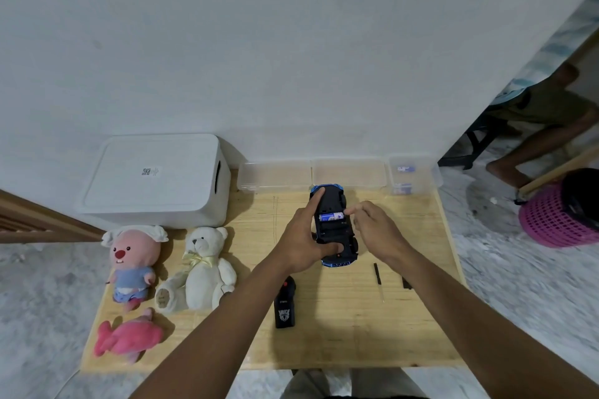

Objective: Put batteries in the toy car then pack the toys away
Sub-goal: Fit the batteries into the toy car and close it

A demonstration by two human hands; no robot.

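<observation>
A blue and black toy car [334, 230] lies upside down on the wooden table [340, 334]. My left hand [301, 236] grips it from the left, forefinger on its far end and thumb near its near end. A blue battery [330, 216] sits crosswise in the open compartment on the car's underside. My right hand [372, 227] is just right of the car, its fingertips touching the battery's right end. A small clear box [409, 175] at the back right holds more blue batteries.
A white lidded storage box [155, 181] stands back left; two clear trays [311, 173] line the wall. Three plush toys [197, 269] lie left. A black remote [284, 303], a screwdriver [378, 280] and a small black cover [406, 282] lie near me. A seated person and pink basket [557, 214] are right.
</observation>
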